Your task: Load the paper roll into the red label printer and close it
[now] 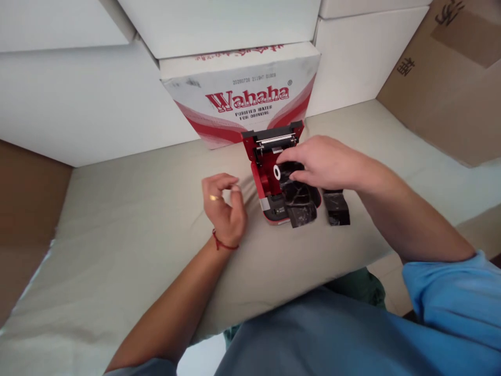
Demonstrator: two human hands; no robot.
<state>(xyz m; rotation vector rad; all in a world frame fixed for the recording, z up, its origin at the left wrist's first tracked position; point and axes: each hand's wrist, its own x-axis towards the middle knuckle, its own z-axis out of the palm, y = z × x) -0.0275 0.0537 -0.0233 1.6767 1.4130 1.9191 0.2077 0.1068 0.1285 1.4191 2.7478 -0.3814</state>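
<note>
We look down at a cloth-covered table (129,224), where a small red printer (265,176) sits in the middle, its lid (276,142) raised at the far side. Our right hand (329,162) reaches in from the right, its fingers grasping a black roll (295,192) with pale veins and a white core. The roll is over the printer's open bay, with its loose tail draped across the near right part of the printer. Our left hand (225,209), wearing a gold ring (214,198) and a red cord (226,244), hovers to the left of the printer; its fingers are loosely curled and released, with nothing visible in them.

We judge the handling to be about midway. The lid is already up and the roll is in our grip; the roll is not lying free in the bay, and the lid is not closed over it. Whether the roll is entering or leaving the bay, we cannot tell from this view. Just right of the printer lies a black strip (337,210), its far end close under our right hand; we cannot tell whether it is joined to the roll.

On the far side, a red and white Wahaha carton (256,99) stands behind the printer.
</note>
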